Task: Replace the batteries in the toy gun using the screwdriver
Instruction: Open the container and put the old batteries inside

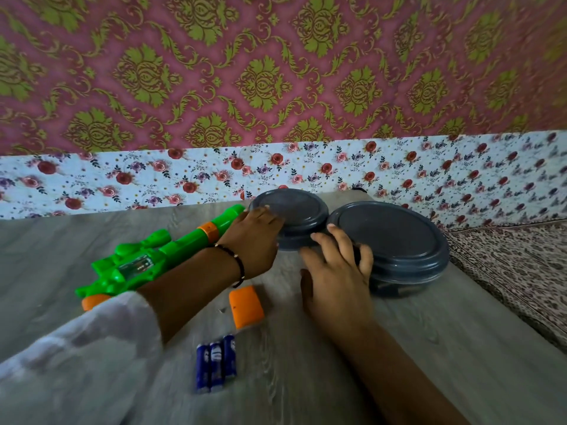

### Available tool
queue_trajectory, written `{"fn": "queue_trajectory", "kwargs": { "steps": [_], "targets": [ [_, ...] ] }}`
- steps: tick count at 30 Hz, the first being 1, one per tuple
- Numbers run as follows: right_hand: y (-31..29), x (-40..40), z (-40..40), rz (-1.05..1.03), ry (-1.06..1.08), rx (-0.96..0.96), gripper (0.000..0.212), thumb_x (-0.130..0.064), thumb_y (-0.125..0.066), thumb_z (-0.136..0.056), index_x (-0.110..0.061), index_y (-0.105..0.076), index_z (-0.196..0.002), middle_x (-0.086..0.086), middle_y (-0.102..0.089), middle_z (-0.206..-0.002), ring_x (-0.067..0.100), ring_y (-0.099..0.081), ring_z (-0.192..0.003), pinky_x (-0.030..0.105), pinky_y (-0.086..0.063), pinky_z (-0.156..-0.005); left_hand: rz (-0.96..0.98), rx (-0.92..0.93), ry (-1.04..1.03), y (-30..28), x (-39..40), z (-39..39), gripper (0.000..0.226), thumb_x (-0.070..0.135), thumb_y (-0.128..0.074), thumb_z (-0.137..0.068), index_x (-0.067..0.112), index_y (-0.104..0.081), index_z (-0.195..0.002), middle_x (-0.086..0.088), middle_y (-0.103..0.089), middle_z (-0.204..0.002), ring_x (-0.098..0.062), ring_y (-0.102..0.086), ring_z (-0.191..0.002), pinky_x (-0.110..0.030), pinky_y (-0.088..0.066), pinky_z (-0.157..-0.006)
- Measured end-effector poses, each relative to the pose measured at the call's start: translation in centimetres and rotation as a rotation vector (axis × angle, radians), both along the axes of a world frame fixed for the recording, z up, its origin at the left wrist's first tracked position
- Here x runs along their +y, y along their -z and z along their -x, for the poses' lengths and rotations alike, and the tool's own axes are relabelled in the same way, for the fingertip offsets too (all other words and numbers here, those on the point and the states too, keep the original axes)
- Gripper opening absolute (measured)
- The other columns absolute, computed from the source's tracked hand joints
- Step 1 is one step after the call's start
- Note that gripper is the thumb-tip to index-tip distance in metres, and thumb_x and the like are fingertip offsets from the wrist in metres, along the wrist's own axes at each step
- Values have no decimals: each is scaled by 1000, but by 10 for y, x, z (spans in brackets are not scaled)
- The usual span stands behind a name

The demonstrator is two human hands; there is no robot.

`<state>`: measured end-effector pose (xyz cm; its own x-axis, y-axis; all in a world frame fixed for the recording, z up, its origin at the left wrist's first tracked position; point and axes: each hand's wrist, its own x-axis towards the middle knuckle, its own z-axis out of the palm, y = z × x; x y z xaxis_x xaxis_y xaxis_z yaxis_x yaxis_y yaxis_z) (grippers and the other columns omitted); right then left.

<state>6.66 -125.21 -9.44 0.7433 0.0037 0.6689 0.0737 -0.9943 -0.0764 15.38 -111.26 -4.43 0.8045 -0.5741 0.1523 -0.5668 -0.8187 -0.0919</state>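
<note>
Fingers [264, 214] on lidded container [291, 210] (batteries [216, 363] near)

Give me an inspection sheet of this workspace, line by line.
Surface: grey wood-grain table.
Job's things: green toy gun lying flat; orange battery cover off beside it; three blue batteries side by side; screwdriver not seen.
Clutter: two lidded grey containers.
Hands: left hand on the far container's lid; right hand against the near container.
Cables: nothing seen.
Surroundings: floral wall covering; patterned fabric at right.
</note>
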Motion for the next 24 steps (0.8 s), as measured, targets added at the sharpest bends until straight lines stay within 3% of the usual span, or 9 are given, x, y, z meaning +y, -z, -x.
{"fn": "queue_trajectory", "kwargs": {
  "steps": [6,10,13,17,24],
  "targets": [
    [-12,5,7,-9,-56,-66,32,-30,-41,-87,-18,-66,-103,0,-66,-107,22,-48,-105,37,-30,-86,81,41,32,2,49,54,55,34,-38,-97,21,-23,-148,1,-27,-155,-16,-10,-147,-37,-13,-119],
    [-16,23,8,-11,-163,14,49,-41,-35,-91,-10,-57,-122,7,-59,-128,27,-49,-120,41,-39,-97,120,75,28,1,69,73,56,38,-33,-97,23,-20,-149,3,-21,-157,-12,-5,-147,-34,-9,-120],
    [-20,37,2,-26,-229,195,70,-54,-27,-87,-7,-45,-135,12,-43,-144,29,-33,-136,45,-29,-109,228,106,24,-2,81,80,56,34,-40,-98,22,-20,-149,2,-21,-157,-12,-8,-147,-27,-9,-117],
    [-29,42,-10,170,-238,438,83,-60,-41,-84,-9,-22,-146,10,-21,-155,25,-14,-143,40,-10,-116,352,152,-49,9,93,60,73,46,-48,-86,15,-25,-148,-7,-34,-152,-23,-28,-141,-36,-25,-116],
    [-32,54,-7,354,-159,415,70,-53,-34,-93,-8,-23,-145,15,-28,-151,29,-26,-139,42,-18,-113,536,367,-203,27,84,38,112,37,-76,-73,9,0,-151,-14,-46,-140,-31,-50,-125,-39,-44,-100]
  ]
}}
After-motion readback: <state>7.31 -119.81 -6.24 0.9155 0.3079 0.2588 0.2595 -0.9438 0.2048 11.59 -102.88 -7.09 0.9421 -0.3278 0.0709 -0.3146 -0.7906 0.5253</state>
